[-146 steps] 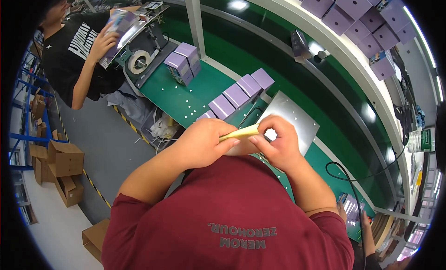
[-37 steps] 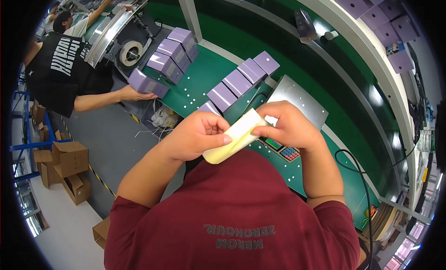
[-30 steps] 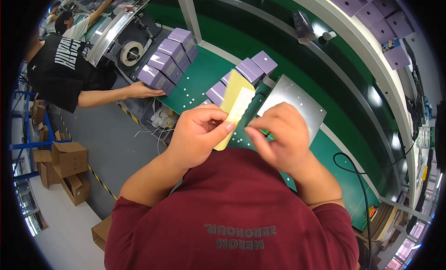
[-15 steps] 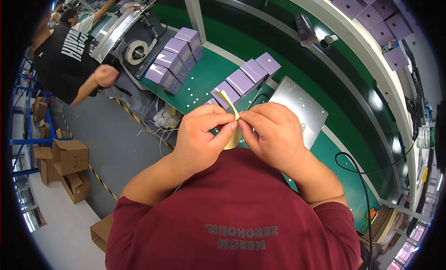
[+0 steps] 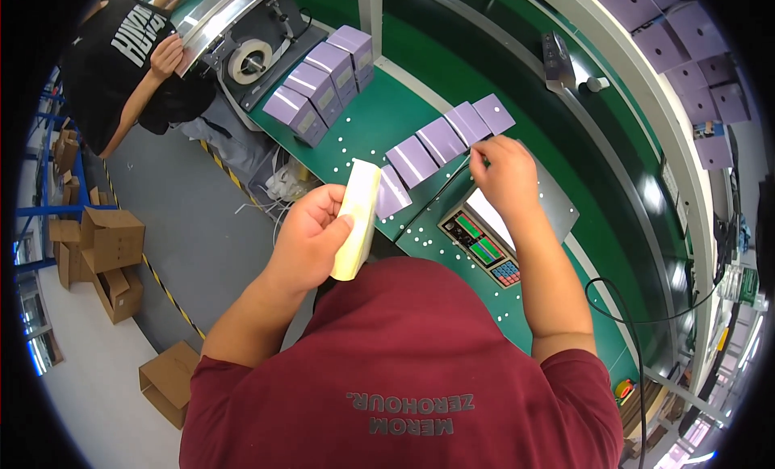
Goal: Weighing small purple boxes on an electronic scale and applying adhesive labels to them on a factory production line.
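My left hand (image 5: 307, 239) grips a folded pale-yellow paper strip (image 5: 359, 215) with a whitish face, held up over the table's near edge. My right hand (image 5: 508, 178) is raised over the scale, thumb and fingers pinched together. Whatever may be between those fingertips is too small to make out. Just beyond them runs a slanting row of several purple boxes (image 5: 413, 161), most with a pale stripe across the top. The farthest purple box (image 5: 494, 114) shows a small white dot. Below my right hand sits a digital scale (image 5: 482, 247) with a keypad and metal plate, partly covered by my forearm.
Stacked purple boxes (image 5: 311, 90) stand at the left of the green table (image 5: 355, 154), which is sprinkled with white dots. Beyond them is a machine with a tape roll (image 5: 249, 61), where a co-worker in black (image 5: 137, 49) stands. A black cable (image 5: 613, 307) loops at right.
My hands have parted. The left keeps the paper strip, now turned upright, while the right has moved away right and forward toward the box row. The co-worker's hand has reached the machine.
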`<state>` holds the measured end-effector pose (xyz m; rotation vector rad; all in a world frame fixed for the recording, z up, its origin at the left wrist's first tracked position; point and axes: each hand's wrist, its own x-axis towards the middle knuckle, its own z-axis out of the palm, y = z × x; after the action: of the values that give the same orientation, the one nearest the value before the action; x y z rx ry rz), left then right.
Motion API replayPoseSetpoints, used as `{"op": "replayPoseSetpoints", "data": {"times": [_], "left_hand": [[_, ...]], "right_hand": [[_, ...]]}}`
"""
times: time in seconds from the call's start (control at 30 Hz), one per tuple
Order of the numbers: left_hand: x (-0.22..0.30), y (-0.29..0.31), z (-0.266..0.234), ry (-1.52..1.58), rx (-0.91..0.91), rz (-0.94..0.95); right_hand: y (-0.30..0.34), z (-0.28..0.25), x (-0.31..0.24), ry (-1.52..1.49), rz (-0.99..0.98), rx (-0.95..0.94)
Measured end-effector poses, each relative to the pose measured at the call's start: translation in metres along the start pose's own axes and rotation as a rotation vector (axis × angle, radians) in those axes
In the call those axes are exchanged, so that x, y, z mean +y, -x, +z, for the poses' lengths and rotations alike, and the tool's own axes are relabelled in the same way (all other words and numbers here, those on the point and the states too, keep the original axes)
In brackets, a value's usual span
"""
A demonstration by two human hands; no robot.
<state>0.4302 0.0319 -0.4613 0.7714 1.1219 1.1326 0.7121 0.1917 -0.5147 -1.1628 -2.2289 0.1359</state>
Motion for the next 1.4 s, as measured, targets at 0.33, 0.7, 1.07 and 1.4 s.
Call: {"op": "replayPoseSetpoints", "data": {"times": [0.33,0.7,1.07,1.4], "left_hand": [[-0.029,-0.015,-0.019,0.122,-0.079,-0.061],[-0.033,-0.026,0.005,0.111,-0.092,-0.064],[-0.028,-0.022,0.014,-0.237,-0.092,0.085],[-0.018,-0.016,0.009,-0.594,-0.096,0.263]], "right_hand": [[-0.038,0.056,0.072,0.299,-0.093,-0.158],[0.005,-0.016,-0.091,-0.472,-0.208,-0.108],[0.012,-0.026,-0.093,-0.390,-0.370,-0.137],[0.008,-0.018,-0.087,-0.391,-0.324,-0.186]]}}
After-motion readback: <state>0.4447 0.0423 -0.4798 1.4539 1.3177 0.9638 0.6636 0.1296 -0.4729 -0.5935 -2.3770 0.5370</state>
